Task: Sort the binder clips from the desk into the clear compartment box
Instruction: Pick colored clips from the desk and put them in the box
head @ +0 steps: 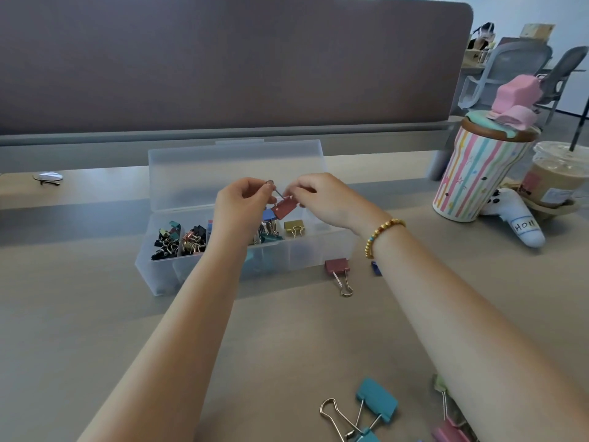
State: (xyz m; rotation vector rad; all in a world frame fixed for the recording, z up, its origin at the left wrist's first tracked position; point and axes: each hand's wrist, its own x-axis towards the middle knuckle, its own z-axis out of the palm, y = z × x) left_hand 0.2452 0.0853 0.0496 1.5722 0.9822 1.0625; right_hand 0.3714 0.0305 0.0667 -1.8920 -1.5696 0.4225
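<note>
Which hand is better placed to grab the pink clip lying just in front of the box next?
Probably the right hand: the pink clip lies on the desk under the right forearm, right of the left hand, which pinches the red clip.

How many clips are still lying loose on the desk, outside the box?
At least 5. A pink clip and a blue one, mostly hidden by the right arm, lie before the box. Near the bottom edge: a teal clip, another teal, a pink one. The arm may hide more.
</note>
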